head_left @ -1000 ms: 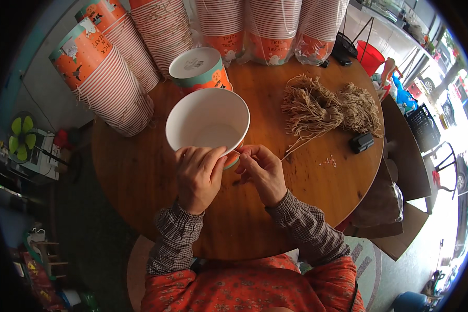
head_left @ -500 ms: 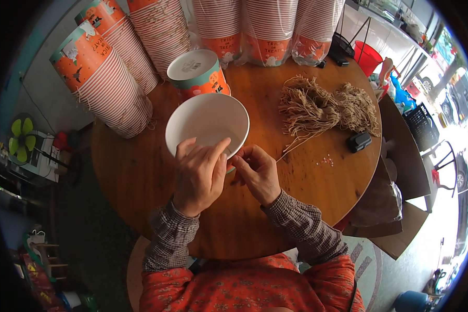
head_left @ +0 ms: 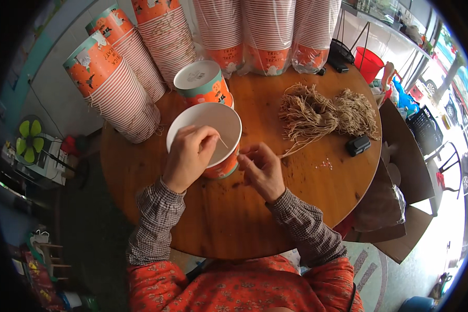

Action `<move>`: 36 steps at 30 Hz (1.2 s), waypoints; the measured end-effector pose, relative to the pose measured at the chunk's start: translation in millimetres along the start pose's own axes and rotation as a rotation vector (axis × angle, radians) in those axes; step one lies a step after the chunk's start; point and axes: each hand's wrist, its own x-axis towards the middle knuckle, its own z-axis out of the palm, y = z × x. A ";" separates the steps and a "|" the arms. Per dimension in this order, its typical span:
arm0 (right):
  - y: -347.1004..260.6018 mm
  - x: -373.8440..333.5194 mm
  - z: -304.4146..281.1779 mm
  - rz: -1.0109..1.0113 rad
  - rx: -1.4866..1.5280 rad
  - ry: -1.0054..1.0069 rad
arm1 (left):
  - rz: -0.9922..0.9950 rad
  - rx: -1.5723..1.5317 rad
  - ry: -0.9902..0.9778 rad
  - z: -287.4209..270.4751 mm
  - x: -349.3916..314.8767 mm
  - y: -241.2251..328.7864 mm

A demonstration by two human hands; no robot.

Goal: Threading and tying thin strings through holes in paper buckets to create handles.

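A round paper bucket (head_left: 221, 169), white inside with an orange and teal outer wall, stands tilted on the table in front of me. My left hand (head_left: 188, 158) is over its mouth, thumb and fingers pinching a thin twine cord (head_left: 223, 141) whose short piece shows against the white inside. Just outside the bucket's right wall is my right hand (head_left: 263, 171), its fingertips pinched together close to the rim; what lies between them is too small to tell. To the right of that hand, a strand runs to a bundle of tan twine cords (head_left: 309, 114).
Behind the bucket sits an upside-down bucket (head_left: 200, 78). Tall bucket stacks (head_left: 122, 99) stand at the back left, bagged stacks (head_left: 268, 47) at the back. A black device (head_left: 358, 146) and tiny pale bits (head_left: 325, 164) lie on the right of the round table (head_left: 317, 203).
My left hand has drawn back and left from the rim, now pinching the cord inside the bucket. My right hand has moved slightly right, away from the bucket wall.
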 end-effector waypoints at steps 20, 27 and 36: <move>-1.4 2.0 -8.3 -0.338 -0.180 -0.016 | -0.124 -0.237 -0.184 18.0 -9.7 22.7; -18.8 0.4 -14.3 -0.296 -0.278 -0.098 | -0.446 -0.738 -0.034 24.3 -7.0 6.8; -31.8 -0.9 -25.2 -0.515 -0.808 -0.019 | -0.477 -1.022 0.176 2.2 -5.7 3.9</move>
